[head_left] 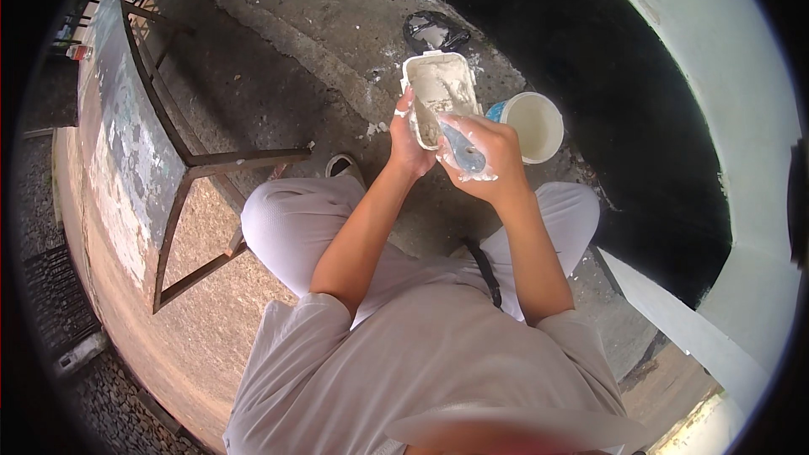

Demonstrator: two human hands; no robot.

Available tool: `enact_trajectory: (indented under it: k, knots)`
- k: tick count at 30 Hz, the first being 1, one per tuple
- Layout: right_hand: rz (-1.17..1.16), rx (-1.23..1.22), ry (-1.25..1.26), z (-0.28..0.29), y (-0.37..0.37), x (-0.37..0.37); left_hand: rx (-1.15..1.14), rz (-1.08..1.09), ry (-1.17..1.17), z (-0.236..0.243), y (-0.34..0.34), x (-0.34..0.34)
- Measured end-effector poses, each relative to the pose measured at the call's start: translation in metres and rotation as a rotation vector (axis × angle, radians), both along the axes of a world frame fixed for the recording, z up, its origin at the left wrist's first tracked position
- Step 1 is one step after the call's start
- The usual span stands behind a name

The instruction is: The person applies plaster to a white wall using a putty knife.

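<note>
- The concrete floor (pixel 320 42) spreads under everything, cracked, with white splashes near the person's feet.
- A white wall (pixel 742 118) curves along the right edge, with a deep black shadow at its foot.
- A metal-framed bench (pixel 181 168) stands on the left, its top worn and paint-stained, its rusty legs braced with a crossbar.
- The person is seated, in pale grey clothes, knees apart, both forearms reaching forward from the lower edge.
- A white bucket (pixel 535 125) with a blue outside stands on the floor just right of the hands, beyond the right knee.
- A dark round lid-like thing (pixel 434 31) lies on the floor further off, above the hands; what it is I cannot tell.
- The rectangular white tray (pixel 438 93), smeared inside with pale paste, is held up in front of the knees, tilted toward the person.
- The left hand (pixel 406 141) has its grip clenched on the tray's left edge, fingers white with paste.
- The right hand (pixel 484 160) is closed around a blue-handled scraper (pixel 462 152), whose tip sits at the tray's near end.
</note>
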State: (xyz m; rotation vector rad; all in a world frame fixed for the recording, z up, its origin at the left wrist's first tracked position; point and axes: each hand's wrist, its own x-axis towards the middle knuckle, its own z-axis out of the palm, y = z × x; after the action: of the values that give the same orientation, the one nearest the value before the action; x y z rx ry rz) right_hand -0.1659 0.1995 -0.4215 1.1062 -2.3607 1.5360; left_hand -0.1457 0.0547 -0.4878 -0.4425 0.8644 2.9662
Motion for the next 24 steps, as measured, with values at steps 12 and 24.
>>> enact_trajectory:
  k: [12, 24]
  knots:
    - [-0.094, 0.011, -0.022, 0.028, 0.018, 0.005, 0.063, 0.058, -0.040, -0.001, 0.007, -0.007]
    - [-0.082, 0.014, -0.009, 0.016, 0.010, -0.005, -0.027, 0.009, -0.018, -0.005, 0.012, -0.008]
